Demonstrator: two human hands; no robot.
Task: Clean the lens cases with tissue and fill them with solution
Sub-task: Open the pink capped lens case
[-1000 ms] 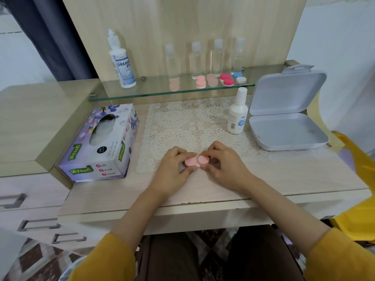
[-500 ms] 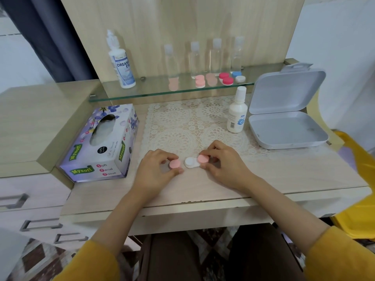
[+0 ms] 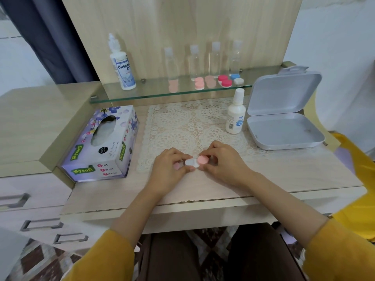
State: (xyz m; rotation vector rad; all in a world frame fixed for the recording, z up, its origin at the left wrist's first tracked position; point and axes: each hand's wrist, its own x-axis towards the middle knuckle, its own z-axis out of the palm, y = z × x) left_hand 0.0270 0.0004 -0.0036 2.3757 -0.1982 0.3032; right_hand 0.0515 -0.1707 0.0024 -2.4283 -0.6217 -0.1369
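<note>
Our right hand (image 3: 225,163) pinches the pink cap (image 3: 203,159) seated on the right well of the lens case (image 3: 190,162), fingers curled round it. Our left hand (image 3: 168,169) steadies the uncapped white left well with its fingertips and holds a loose cap (image 3: 177,166) tucked under curled fingers. The tissue box (image 3: 101,147) lies left of the grip; the solution bottle (image 3: 235,114) stands beyond it, to the right.
</note>
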